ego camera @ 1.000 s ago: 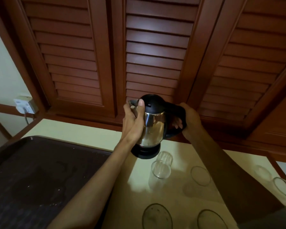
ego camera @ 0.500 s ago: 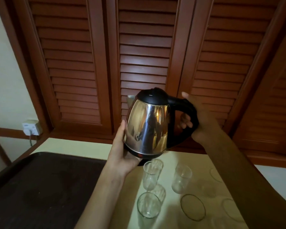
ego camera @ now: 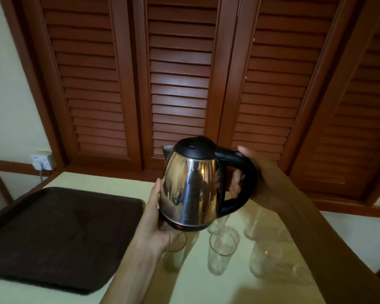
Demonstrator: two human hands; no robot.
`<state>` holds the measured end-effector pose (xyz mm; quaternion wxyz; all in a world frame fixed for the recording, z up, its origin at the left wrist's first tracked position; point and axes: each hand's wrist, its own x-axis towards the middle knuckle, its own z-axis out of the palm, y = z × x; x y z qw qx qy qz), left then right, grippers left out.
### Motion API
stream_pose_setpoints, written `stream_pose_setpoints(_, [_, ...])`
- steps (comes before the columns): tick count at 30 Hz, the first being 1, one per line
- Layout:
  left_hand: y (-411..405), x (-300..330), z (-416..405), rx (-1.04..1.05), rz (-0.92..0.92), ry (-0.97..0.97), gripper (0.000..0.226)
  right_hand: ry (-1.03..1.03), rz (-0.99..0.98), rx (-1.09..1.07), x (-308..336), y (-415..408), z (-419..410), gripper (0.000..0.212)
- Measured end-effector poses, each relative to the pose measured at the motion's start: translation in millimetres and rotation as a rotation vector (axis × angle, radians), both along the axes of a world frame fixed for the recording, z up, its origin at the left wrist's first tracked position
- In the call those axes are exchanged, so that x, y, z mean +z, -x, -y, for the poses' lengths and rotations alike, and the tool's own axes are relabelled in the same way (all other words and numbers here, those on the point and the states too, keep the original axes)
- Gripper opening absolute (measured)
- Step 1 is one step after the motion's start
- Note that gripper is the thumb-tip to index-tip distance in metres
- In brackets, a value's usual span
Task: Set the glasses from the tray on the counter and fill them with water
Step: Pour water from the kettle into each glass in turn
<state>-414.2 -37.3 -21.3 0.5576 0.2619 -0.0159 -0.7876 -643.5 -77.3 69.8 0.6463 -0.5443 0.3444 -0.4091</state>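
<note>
Above the clear glasses [ego camera: 222,249], a shiny steel kettle [ego camera: 190,187] sits gripped by each hand.

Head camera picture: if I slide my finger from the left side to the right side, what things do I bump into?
Wall socket → dark tray → left hand → shiny kettle → right hand on the kettle's black handle.

Dim room: brown louvred wooden doors [ego camera: 180,80], cream wall [ego camera: 7,84], wall socket [ego camera: 42,161].
</note>
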Motion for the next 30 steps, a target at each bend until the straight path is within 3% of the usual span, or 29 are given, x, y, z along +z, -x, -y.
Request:
stream_pose_setpoints(4, [14.3, -6.2, -14.1, -0.01, -0.037, 0.065, 0.07, -0.018, 0.051, -0.069, -7.2, 3.1, -7.6, 0.059])
stream_pose_setpoints(7, [30.0, -8.2, -26.1, -0.018, -0.044, 0.132, 0.068, 0.028, 0.105, -0.193, -12.0, 10.2, -15.7, 0.045])
stream_pose_setpoints(9, [33.0, -8.9, -33.6, -0.03, 0.064, 0.199, 0.065, 0.061, 0.122, -0.257, -12.1, 15.5, -22.1, 0.032])
stream_pose_setpoints(11, [31.4, -9.3, -41.8, -0.048, 0.295, 0.228, 0.061, 0.078, 0.124, -0.295, -10.1, 21.3, -28.0, 0.025])
stream_pose_setpoints(15, [19.9, -16.3, -52.9, -0.015, 1.0, 0.362, 0.055, 0.076, 0.092, -0.339, -3.5, 33.8, -36.6, 0.023])
stream_pose_setpoints(18, [5.1, -30.3, -53.4, 0.142, 1.347, 0.416, 0.064, 0.077, 0.075, -0.374, -0.6, 40.8, -42.4, 0.029])
stream_pose_setpoints(20, [-4.1, -44.0, -48.4, 0.123, 1.54, 0.435, 0.071, 0.077, 0.076, -0.395, 1.7, 44.5, -46.0, 0.029])
stream_pose_setpoints(26, [1.6, -88.9, -39.1, 0.044, 1.596, 0.382, 0.117, 0.112, 0.037, -0.441, 11.5, 57.7, -54.7, 0.029])
stream_pose_setpoints(28, [7.0, -102.7, -35.9, 0.071, 1.52, 0.338, 0.119, 0.11, 0.036, -0.458, 13.2, 63.3, -57.1, 0.029])
stream_pose_setpoints(30, [13.9, -114.7, -32.3, 0.124, 1.436, 0.294, 0.106, 0.108, 0.041, -0.469, 14.3, 66.9, -59.7, 0.028])
